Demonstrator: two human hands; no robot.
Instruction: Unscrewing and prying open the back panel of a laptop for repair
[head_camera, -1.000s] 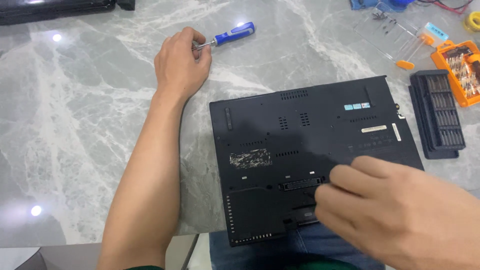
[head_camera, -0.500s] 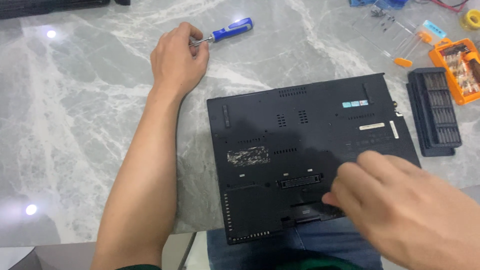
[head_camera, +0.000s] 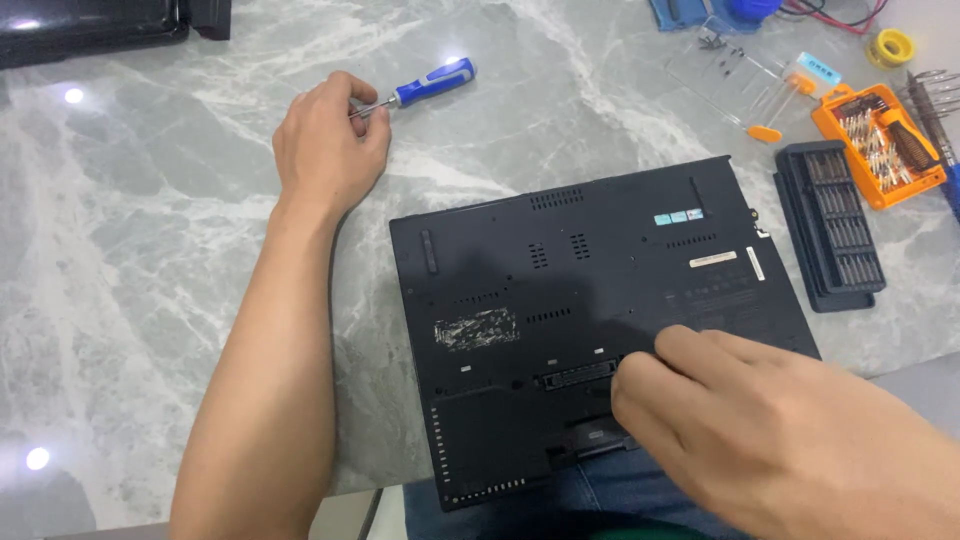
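Observation:
A black laptop (head_camera: 560, 290) lies upside down on the grey marble table (head_camera: 150, 250), its near edge hanging over my lap. My right hand (head_camera: 760, 430) rests on the laptop's underside near the front right, fingertips pressing around a slot by the dock connector. My left hand (head_camera: 325, 150) is stretched out on the table beyond the laptop, fingers closed over the metal shaft of a blue-and-white-handled screwdriver (head_camera: 430, 85) that lies on the marble.
A black bit case (head_camera: 830, 225) lies right of the laptop. An orange bit set (head_camera: 880, 140) and loose tools sit at the far right. A clear plastic box (head_camera: 740, 70) is beyond them. A dark device (head_camera: 90, 30) lies at the far left corner.
My right hand has slid left across the laptop's underside toward the dock connector. My left hand has stayed on the screwdriver.

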